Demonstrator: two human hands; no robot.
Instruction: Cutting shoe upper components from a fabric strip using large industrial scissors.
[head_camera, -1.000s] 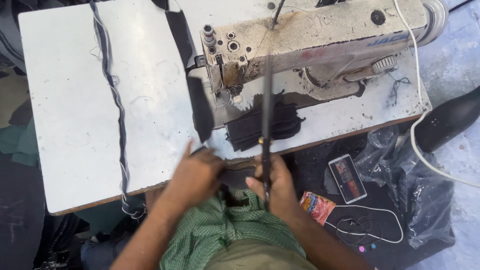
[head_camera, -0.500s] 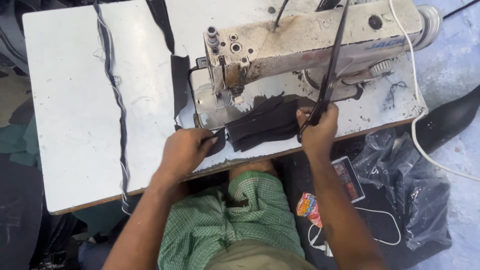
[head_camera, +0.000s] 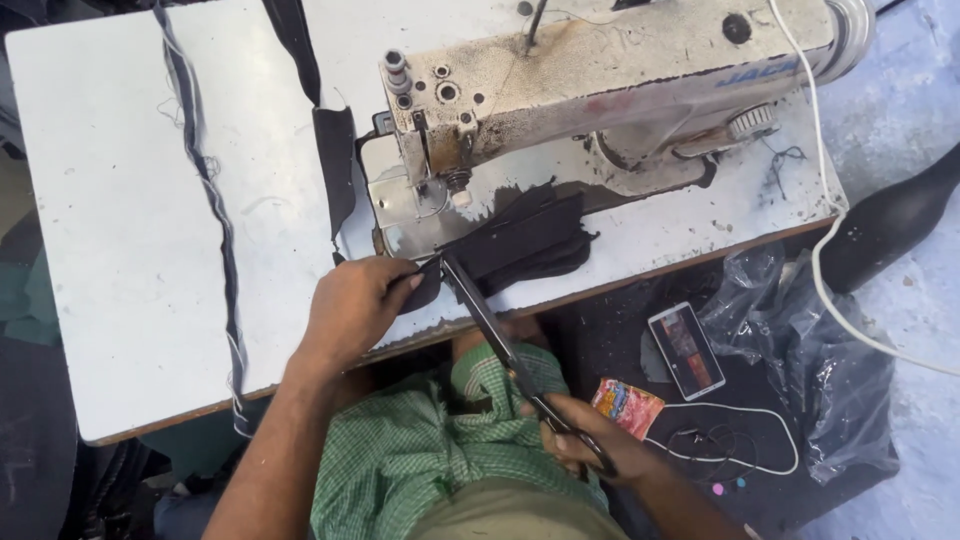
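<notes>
L hand (head_camera: 352, 305) pinches the black fabric piece (head_camera: 520, 243) taut at bench (head_camera: 120, 250) near edge, by sewing machine (head_camera: 600, 90). R hand (head_camera: 590, 440) grips scissors (head_camera: 500, 335), blades at fabric's left end to cut.

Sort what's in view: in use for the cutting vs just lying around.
In use: left hand pinching black fabric pieces; right hand holding long scissors; sewing machine table.

Lying about: sewing machine, dark fabric strip, phone, plastic bag, small red packet.
</notes>
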